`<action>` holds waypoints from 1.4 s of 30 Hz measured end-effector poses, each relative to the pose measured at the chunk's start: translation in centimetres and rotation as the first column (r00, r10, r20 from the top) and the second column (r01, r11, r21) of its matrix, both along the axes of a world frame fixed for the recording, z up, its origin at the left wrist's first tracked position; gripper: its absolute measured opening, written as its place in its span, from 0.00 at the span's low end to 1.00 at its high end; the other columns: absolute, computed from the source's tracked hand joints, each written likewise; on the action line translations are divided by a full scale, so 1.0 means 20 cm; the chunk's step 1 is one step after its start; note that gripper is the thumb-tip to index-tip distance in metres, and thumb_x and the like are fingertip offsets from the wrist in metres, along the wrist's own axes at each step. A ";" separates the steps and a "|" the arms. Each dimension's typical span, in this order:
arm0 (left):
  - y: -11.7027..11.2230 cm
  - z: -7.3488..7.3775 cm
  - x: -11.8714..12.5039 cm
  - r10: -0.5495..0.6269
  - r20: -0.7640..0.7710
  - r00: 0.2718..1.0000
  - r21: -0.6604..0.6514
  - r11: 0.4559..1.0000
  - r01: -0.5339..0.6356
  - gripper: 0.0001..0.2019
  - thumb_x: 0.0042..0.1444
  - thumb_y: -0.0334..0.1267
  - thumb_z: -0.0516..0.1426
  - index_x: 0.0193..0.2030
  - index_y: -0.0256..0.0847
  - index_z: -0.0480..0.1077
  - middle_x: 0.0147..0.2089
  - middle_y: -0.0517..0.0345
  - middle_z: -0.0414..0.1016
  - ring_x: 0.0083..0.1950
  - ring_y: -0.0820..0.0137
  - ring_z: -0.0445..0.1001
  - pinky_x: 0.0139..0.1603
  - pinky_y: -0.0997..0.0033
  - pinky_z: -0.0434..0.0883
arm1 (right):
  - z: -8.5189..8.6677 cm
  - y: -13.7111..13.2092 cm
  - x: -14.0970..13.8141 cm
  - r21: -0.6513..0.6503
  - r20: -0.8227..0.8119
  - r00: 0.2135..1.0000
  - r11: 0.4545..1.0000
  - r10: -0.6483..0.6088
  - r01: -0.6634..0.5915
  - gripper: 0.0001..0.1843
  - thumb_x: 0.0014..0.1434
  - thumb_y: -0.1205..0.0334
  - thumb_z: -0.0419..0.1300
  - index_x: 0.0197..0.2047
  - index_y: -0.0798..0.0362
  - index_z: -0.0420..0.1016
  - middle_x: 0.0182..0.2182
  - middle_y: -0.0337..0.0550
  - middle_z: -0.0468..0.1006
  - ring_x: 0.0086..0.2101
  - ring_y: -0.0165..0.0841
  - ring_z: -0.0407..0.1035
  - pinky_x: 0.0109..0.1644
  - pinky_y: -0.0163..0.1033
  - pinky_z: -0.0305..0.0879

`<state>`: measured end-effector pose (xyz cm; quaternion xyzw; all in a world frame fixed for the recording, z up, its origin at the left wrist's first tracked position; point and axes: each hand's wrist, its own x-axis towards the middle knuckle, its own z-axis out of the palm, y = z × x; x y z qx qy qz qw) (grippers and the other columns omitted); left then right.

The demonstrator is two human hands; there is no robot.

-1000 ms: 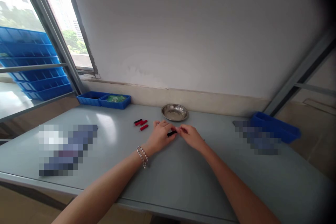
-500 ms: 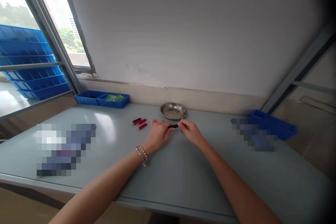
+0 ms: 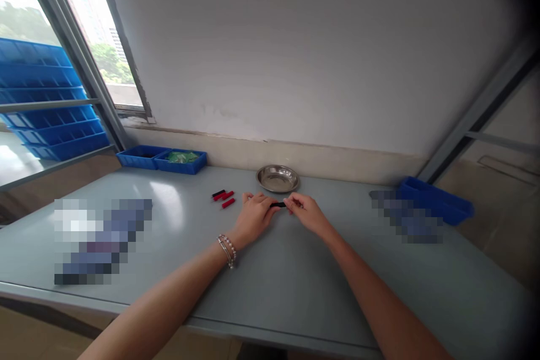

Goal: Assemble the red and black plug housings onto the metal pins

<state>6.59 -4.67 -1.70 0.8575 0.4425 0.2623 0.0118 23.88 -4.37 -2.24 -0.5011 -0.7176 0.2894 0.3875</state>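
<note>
In the middle of the table, my left hand (image 3: 255,212) pinches one end of a short black stick-like piece (image 3: 278,205) between thumb and fingers. My right hand (image 3: 304,209) has its fingertips closed at the other end of that piece, and what exactly they grip there is too small to make out. Just left of my left hand lie several short red pieces (image 3: 228,203) and a black piece (image 3: 218,194) of similar shape. A round shallow metal dish (image 3: 260,182) stands right behind both hands.
Two blue bins (image 3: 181,167) stand at the back left, one with green plastic in it. Another blue bin (image 3: 458,211) is at the right edge. Blurred-out items (image 3: 105,242) lie left and right on the grey table (image 3: 287,287). Blue crates (image 3: 46,107) are stacked beyond the frame.
Both hands keep their hold on the black piece, almost in the same place. The whole view has shifted slightly.
</note>
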 end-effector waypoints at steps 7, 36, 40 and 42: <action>-0.01 0.04 0.01 0.021 0.164 0.986 -0.246 0.969 0.020 0.16 0.59 0.45 0.49 0.38 0.40 0.75 0.32 0.56 0.76 0.32 0.70 0.67 0.41 0.67 0.58 | 0.07 -0.02 0.04 0.089 0.023 0.998 0.995 0.050 -0.052 0.10 0.55 0.57 0.54 0.25 0.52 0.65 0.20 0.36 0.70 0.25 0.30 0.65 0.32 0.35 0.59; 0.00 0.05 -0.02 0.225 0.735 0.640 -0.677 0.193 0.710 0.20 0.43 0.51 0.63 0.31 0.32 0.74 0.24 0.59 0.69 0.27 0.77 0.64 0.33 0.73 0.60 | 0.18 -0.08 0.07 -0.193 -0.280 0.944 0.953 0.174 -0.233 0.14 0.47 0.51 0.63 0.25 0.53 0.67 0.20 0.34 0.68 0.23 0.25 0.61 0.27 0.33 0.58; 0.02 0.05 -0.03 0.161 0.685 0.710 -0.720 0.295 0.628 0.21 0.43 0.54 0.61 0.30 0.34 0.74 0.24 0.59 0.70 0.27 0.77 0.64 0.33 0.73 0.61 | 0.15 -0.07 0.04 -0.211 -0.281 0.949 0.956 0.140 -0.204 0.15 0.49 0.49 0.60 0.26 0.53 0.65 0.16 0.32 0.65 0.19 0.24 0.58 0.24 0.32 0.54; 0.03 0.05 -0.03 0.137 0.653 0.744 -0.736 0.346 0.582 0.21 0.45 0.54 0.60 0.30 0.34 0.74 0.24 0.59 0.70 0.28 0.76 0.65 0.33 0.73 0.61 | 0.15 -0.07 0.04 -0.244 -0.272 0.952 0.946 0.143 -0.212 0.15 0.50 0.50 0.60 0.26 0.53 0.65 0.15 0.32 0.66 0.18 0.24 0.58 0.23 0.32 0.54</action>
